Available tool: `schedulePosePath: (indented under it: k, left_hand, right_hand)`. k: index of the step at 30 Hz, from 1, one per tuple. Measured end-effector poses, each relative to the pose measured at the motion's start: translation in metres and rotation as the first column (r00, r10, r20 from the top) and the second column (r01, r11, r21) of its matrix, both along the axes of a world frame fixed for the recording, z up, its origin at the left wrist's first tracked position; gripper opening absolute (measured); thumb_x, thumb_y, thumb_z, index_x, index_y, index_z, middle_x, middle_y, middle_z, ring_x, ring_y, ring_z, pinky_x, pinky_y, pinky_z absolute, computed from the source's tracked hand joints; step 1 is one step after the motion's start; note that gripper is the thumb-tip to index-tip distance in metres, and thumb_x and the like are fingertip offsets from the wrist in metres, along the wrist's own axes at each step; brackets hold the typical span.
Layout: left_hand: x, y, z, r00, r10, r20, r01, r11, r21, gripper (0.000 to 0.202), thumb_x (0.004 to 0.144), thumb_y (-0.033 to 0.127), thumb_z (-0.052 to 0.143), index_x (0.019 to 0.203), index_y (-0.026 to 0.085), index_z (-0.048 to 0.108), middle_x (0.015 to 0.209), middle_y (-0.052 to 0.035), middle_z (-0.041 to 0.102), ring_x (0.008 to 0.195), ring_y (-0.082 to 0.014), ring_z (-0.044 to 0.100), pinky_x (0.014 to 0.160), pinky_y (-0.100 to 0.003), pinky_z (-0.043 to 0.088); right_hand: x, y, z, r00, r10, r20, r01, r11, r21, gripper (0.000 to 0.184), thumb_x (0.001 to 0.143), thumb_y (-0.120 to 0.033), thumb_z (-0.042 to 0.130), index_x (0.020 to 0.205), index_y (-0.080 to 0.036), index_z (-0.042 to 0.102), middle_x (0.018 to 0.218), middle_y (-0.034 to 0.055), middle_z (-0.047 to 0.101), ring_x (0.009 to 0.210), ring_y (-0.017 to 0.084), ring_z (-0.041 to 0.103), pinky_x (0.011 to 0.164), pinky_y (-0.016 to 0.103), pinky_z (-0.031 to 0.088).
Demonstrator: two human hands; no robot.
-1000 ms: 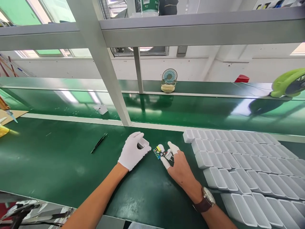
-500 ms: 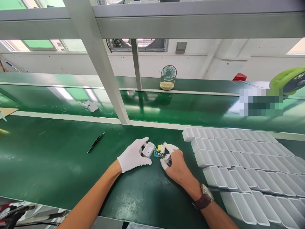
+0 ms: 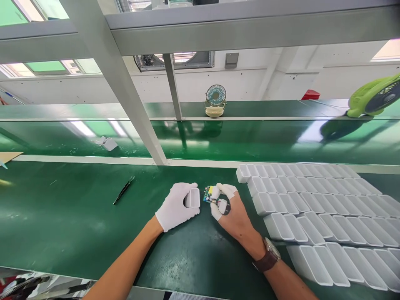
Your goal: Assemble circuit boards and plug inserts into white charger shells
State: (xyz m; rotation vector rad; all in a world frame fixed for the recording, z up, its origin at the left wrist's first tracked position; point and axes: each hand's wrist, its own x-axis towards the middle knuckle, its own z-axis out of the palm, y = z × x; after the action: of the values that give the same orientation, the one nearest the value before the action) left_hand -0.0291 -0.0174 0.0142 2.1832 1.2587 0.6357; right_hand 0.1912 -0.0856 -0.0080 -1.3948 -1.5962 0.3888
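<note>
In a white glove, my left hand (image 3: 178, 206) is closed around a small white plastic housing (image 3: 193, 197), its open side turned up toward me. Just to the right, my right hand (image 3: 233, 208), with white covers on the fingertips, pinches a small circuit board (image 3: 207, 194) carrying a yellow part and other components. A white piece (image 3: 222, 206) sits under the curl of the right fingers; whether it joins the board I cannot tell. A narrow gap separates the board from the housing.
Rows of white open-topped housings (image 3: 281, 204) stand on the green table (image 3: 93, 233) at right. Black tweezers (image 3: 123, 190) lie to the left. Behind are a slanted metal post (image 3: 137, 104), a white cabled block (image 3: 109, 143), a small fan (image 3: 215, 100) and a green fan (image 3: 371, 98).
The housing has turned in my left hand, and its open side now faces me. The board in my right hand has tilted and moved slightly away from the housing.
</note>
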Motion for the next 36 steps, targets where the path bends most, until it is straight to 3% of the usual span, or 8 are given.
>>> schedulePosePath:
  k: [3, 8, 12, 20, 36]
  left_hand:
    - [0.001, 0.0, -0.005, 0.999, 0.012, 0.032, -0.014, 0.999, 0.049, 0.079, 0.071, 0.021, 0.079, 0.143, 0.031, 0.05, 0.137, -0.0083, 0.053, 0.126, -0.0281, 0.056, 0.109, -0.044, 0.047]
    - [0.002, -0.001, -0.013, 0.997, -0.061, 0.053, 0.055, 0.992, 0.111, 0.083, 0.072, 0.014, 0.077, 0.146, 0.031, 0.046, 0.135, -0.0087, 0.053, 0.123, -0.0265, 0.058, 0.107, -0.042, 0.05]
    - [0.003, -0.004, -0.017, 0.994, -0.097, 0.043, 0.089, 0.983, 0.16, 0.078, 0.076, 0.016, 0.074, 0.147, 0.031, 0.045, 0.136, -0.0094, 0.052, 0.122, -0.0253, 0.058, 0.104, -0.04, 0.051]
    - [0.004, -0.006, -0.017, 1.0, -0.011, -0.015, 0.012, 0.991, 0.13, 0.076, 0.075, 0.015, 0.075, 0.144, 0.03, 0.048, 0.138, -0.0103, 0.054, 0.127, -0.0283, 0.057, 0.108, -0.044, 0.049]
    - [0.006, -0.007, -0.014, 0.996, -0.028, -0.084, 0.042, 0.986, 0.162, 0.071, 0.077, 0.02, 0.074, 0.143, 0.031, 0.051, 0.136, -0.0088, 0.055, 0.126, -0.0273, 0.056, 0.105, -0.041, 0.051]
  right_hand:
    - [0.0, -0.004, 0.007, 0.997, 0.038, -0.07, -0.03, 0.994, 0.104, 0.052, 0.089, -0.019, 0.06, 0.139, -0.023, 0.049, 0.134, 0.0143, 0.05, 0.125, 0.027, 0.056, 0.093, 0.04, 0.06]
    - [-0.005, -0.011, 0.008, 0.989, 0.147, 0.024, -0.149, 0.979, 0.137, 0.056, 0.09, -0.015, 0.056, 0.144, -0.025, 0.044, 0.141, 0.0135, 0.05, 0.131, 0.027, 0.054, 0.099, 0.042, 0.059]
    - [-0.007, -0.011, 0.004, 0.985, 0.139, 0.105, -0.156, 0.973, 0.17, 0.061, 0.092, -0.011, 0.054, 0.149, -0.025, 0.039, 0.139, 0.0134, 0.053, 0.131, 0.026, 0.054, 0.105, 0.044, 0.055]
    - [-0.004, -0.011, 0.003, 0.967, 0.143, 0.21, -0.178, 0.972, 0.155, 0.066, 0.092, -0.013, 0.055, 0.153, -0.026, 0.034, 0.14, 0.0138, 0.054, 0.129, 0.028, 0.056, 0.103, 0.047, 0.056]
    - [-0.004, -0.01, 0.001, 0.954, 0.147, 0.261, -0.202, 0.96, 0.195, 0.072, 0.092, -0.008, 0.055, 0.156, -0.025, 0.027, 0.142, 0.0138, 0.053, 0.129, 0.027, 0.054, 0.104, 0.048, 0.054]
